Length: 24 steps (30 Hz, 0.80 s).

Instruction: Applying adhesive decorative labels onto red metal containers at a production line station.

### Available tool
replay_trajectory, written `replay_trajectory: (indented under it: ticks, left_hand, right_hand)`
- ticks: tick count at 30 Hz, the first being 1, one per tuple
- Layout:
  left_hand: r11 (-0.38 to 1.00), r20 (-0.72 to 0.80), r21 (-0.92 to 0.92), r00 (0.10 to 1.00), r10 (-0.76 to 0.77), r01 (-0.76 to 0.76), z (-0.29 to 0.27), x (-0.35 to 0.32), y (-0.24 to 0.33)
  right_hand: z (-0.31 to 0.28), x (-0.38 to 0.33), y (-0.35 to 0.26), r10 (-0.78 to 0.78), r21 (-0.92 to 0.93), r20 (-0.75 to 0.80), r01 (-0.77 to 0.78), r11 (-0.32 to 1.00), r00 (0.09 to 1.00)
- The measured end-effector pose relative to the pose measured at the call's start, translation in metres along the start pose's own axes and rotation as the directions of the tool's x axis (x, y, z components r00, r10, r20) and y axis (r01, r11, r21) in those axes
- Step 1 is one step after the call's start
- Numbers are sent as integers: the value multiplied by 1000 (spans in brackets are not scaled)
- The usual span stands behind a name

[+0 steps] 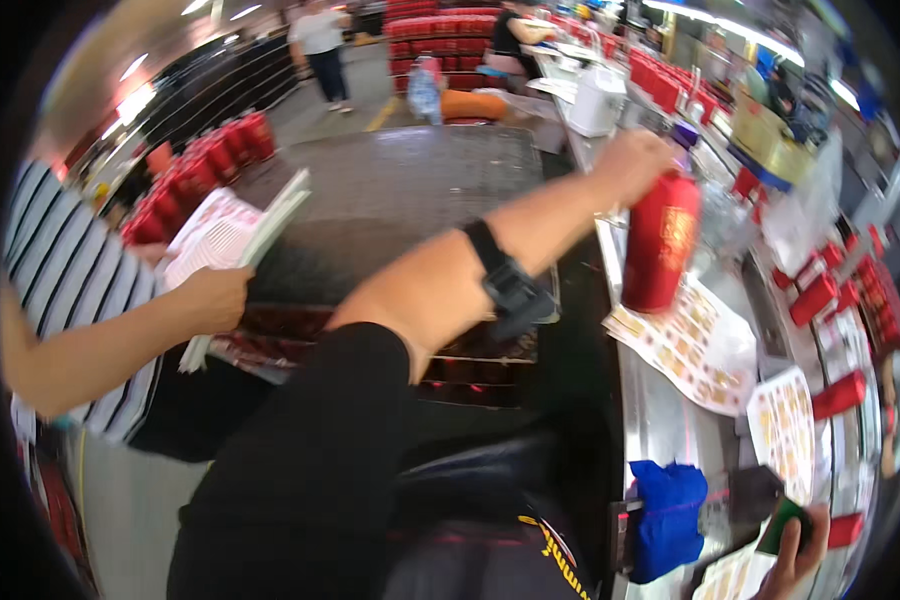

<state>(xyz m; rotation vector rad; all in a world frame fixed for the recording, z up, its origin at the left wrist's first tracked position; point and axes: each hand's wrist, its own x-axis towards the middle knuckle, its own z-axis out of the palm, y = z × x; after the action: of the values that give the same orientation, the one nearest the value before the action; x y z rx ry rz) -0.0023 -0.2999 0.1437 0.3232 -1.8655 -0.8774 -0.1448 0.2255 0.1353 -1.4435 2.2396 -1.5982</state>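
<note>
Over bench (658, 405), red bottle (658, 245) near-upright, cap (684, 134) upward, left fingers (654, 151) gripping it, right fingers (791, 542) holding green item (776, 526)

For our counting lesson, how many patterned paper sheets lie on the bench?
At least 3: one sheet below the red bottle, one sheet nearer, one sheet beside the right hand; others may be hidden.

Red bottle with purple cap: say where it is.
In the head view's upper right, the bottle is in the person's left hand, its base near a patterned white paper sheet.

The left hand (633, 168) is blurred — lower edge cuts the right hand (798, 552).
</note>
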Motion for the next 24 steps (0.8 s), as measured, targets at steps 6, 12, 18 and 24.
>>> replay_trajectory:
  ticks: [6,12,18,24]
  left_hand:
    - [978,-312,113,941,-131,174,-122,51,-60]
    - [855,-450,482,891,55,190,-187,79,-112]
    - [669,-506,686,848,155,287,-259,109,-183]
    - [635,-572,670,813,110,385,-262,148,-249]
  right_hand:
    - [18,6,3,79,-39,-11,-79,996,997]
    - [47,17,-1,155,-84,-76,-161,983,985]
    - [70,32,-5,280,-222,-274,-343,913,920]
    - [85,42,7,342,-246,-325,-428,869,882]
